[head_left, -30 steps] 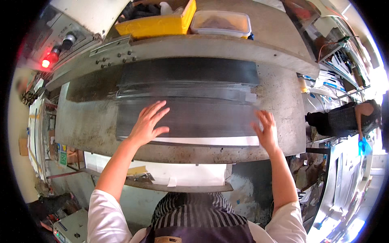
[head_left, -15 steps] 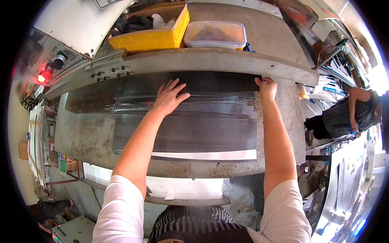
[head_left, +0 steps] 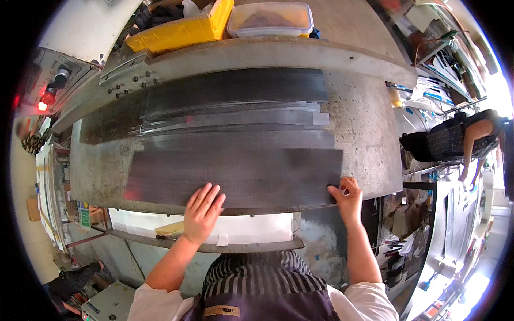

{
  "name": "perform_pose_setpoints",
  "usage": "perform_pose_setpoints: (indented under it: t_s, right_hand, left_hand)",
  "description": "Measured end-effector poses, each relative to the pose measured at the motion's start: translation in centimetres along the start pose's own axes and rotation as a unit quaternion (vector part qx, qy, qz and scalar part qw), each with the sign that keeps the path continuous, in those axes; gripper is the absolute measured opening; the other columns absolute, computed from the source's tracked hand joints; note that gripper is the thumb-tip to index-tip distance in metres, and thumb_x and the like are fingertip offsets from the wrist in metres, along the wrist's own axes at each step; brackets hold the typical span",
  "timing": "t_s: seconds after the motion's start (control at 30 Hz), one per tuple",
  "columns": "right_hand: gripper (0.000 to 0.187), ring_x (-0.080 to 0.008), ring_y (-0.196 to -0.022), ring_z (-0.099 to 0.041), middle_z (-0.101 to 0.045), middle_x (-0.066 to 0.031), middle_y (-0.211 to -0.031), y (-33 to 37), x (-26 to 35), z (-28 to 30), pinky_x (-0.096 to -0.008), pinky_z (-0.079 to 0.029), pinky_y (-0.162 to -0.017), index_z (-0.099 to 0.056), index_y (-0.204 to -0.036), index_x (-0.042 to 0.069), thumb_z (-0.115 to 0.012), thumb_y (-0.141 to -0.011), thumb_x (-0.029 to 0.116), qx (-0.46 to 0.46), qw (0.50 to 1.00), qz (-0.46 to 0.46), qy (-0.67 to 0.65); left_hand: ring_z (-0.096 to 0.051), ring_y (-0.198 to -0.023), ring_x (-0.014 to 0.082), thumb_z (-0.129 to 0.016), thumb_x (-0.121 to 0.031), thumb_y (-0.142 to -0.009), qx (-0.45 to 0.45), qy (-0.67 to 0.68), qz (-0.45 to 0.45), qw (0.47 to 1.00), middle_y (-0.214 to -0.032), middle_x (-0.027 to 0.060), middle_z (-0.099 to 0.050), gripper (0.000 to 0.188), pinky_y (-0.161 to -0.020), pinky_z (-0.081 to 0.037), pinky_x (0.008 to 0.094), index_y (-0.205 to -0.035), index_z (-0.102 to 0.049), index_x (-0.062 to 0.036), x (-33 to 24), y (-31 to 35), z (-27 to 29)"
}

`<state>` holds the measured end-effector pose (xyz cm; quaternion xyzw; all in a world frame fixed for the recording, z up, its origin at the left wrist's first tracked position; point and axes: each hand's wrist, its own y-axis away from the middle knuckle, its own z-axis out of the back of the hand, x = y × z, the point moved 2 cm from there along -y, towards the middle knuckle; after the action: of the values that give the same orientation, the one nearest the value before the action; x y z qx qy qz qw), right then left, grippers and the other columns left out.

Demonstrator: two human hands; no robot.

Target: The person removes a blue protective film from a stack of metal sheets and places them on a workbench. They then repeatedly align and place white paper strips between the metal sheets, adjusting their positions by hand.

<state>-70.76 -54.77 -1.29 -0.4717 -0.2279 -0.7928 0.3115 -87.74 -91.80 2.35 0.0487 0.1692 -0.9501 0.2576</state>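
Note:
A long dark grey sheet lies at the near edge of the metal table, overlapping another sheet behind it. On its near edge my left hand rests with fingers stretched out, palm down. My right hand pinches the sheet's right end between thumb and fingers. Farther back lie a dark sheet along the raised bar and several narrow shiny strips. A small pale tag sits at the strips' right end.
The raised metal bar runs across the back of the table. Behind it stand a yellow box and a lidded clear plastic container. A red lamp glows at left. Another person works at right.
Both hands have moved from the back of the table to its near edge. A dark sheet now lies at the front under them, covering the white strip there.

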Motion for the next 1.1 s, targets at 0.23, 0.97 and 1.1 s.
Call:
perform_pose_setpoints:
  t_s: [0.23, 0.97, 1.1]
  right_hand:
    - [0.037, -0.0328, -0.099, -0.057, -0.060, -0.0137, -0.104, -1.5, 3.6, -1.6, -0.0409, -0.048, -0.086, -0.064, -0.111, 0.004, -0.076, -0.077, 0.008, -0.074, 0.979, 0.075, 0.174]
    - [0.022, -0.0139, -0.083, -0.062, -0.069, -0.0058, -0.092, -11.5, 17.7, -6.5, -0.0294, -0.050, -0.076, -0.071, -0.105, 0.007, -0.072, -0.083, 0.008, 0.238, 0.940, 0.216, 0.110]
    - [0.021, -0.0102, -0.077, -0.060, -0.069, -0.0016, -0.093, -4.3, 18.6, -3.0, -0.0240, -0.049, -0.069, -0.071, -0.106, 0.003, -0.071, -0.085, 0.006, 0.351, 0.916, 0.140, -0.137]
  left_hand:
    - [-0.044, -0.133, 0.0342, -0.067, -0.032, -0.089, 0.026, 0.102, 0.056, 0.993, -0.145, 0.0134, -0.045, 0.048, -0.104, -0.039, 0.0499, -0.132, -0.058, -0.0133, -0.3, 1.8, -1.9]
    - [-0.055, -0.113, 0.0265, -0.068, -0.010, -0.088, -0.088, 0.251, 0.157, 0.951, -0.142, 0.0103, -0.045, 0.045, -0.093, -0.047, 0.0377, -0.131, -0.059, -0.0142, -2.0, -1.8, -2.0]
    - [-0.058, -0.101, 0.0165, -0.066, 0.007, -0.081, -0.046, 0.744, 0.320, 0.585, -0.141, 0.0087, -0.046, 0.062, -0.083, -0.049, 0.0283, -0.139, -0.052, -0.0076, -1.0, -4.0, -1.4]
